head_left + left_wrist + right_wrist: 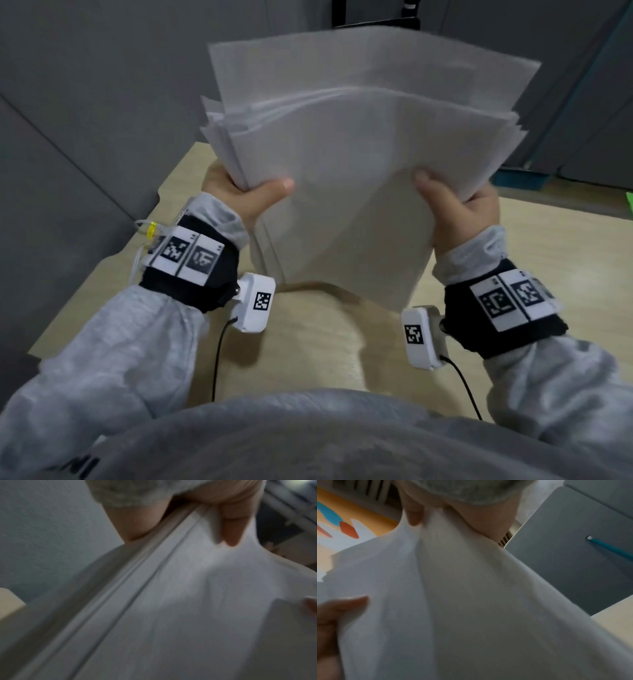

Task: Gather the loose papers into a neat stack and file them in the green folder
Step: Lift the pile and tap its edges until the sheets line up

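While both hands hold them up, the papers (359,164) stand almost upright over the table (308,353), as the head view shows. The left hand (239,195) grips the left side, thumb on the front sheet and the other fingers behind. The right hand (462,212) grips the right side the same way. The sheets do not line up; their top edges stick out at different heights. The bottom edge looks to be just above the table or touching it; I cannot tell which. A bit of green (629,204) peeks in at the far right edge of the table, too small to name.

From the left wrist view, which is blurry, the papers (171,601) fill most of the picture. The left hand (197,496) pinches them, with a finger (231,532) pressed on one face.

From the right wrist view, also blurry, the right hand (479,513) pinches the papers (462,601) at the top. The left hand's thumb (346,604) lies on the sheets at the lower left.
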A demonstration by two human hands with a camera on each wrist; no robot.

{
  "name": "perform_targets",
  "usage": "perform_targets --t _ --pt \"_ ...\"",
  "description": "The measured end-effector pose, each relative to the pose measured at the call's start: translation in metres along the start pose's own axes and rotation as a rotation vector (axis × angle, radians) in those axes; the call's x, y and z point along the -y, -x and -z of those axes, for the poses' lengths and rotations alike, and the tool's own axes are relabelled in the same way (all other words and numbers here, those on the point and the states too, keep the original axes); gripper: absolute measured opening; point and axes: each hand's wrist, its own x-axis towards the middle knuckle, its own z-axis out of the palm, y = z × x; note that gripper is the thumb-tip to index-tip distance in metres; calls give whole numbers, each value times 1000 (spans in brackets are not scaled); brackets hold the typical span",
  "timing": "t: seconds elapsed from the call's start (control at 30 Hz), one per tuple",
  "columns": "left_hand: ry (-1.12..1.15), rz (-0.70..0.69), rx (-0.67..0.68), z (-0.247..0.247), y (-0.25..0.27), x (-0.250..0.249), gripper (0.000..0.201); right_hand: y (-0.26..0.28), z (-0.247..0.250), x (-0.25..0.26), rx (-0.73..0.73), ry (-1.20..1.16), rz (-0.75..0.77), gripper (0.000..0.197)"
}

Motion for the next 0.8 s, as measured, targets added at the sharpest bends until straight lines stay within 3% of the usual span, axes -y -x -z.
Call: perform_targets --t 0.07,0.13,0.27,0.33,0.4,0.43,0.5,0.57,0.63,0.73,0.8 --pt "150 -39 71 6 -2 4 29 -1 6 2 37 -88 89 39" --pt "149 14 119 5 2 7 37 1 11 -7 62 -34 89 58" --pt "-227 92 168 -6 11 16 54 6 8 -26 81 236 -132 38" --pt "-210 44 78 -9 12 10 44 5 5 -22 26 297 -171 21" --pt "-85 -12 -11 -7 8 0 31 3 2 -10 -23 152 -75 12" --pt "-35 -31 -17 -4 4 -1 28 3 3 -4 -24 17 -5 11" --pt "27 -51 27 1 3 0 34 2 7 -2 14 -138 72 26" --pt "-30 17 71 0 7 4 47 1 12 -11 60 -22 27 41" --pt "-144 118 97 -6 11 9 58 3 10 -21 85 188 -95 41" --pt "-196 102 61 -11 13 9 39 5 6 -21 6 266 -149 13" --pt "-112 37 5 -7 8 2 27 4 1 -5 -35 119 -76 11"
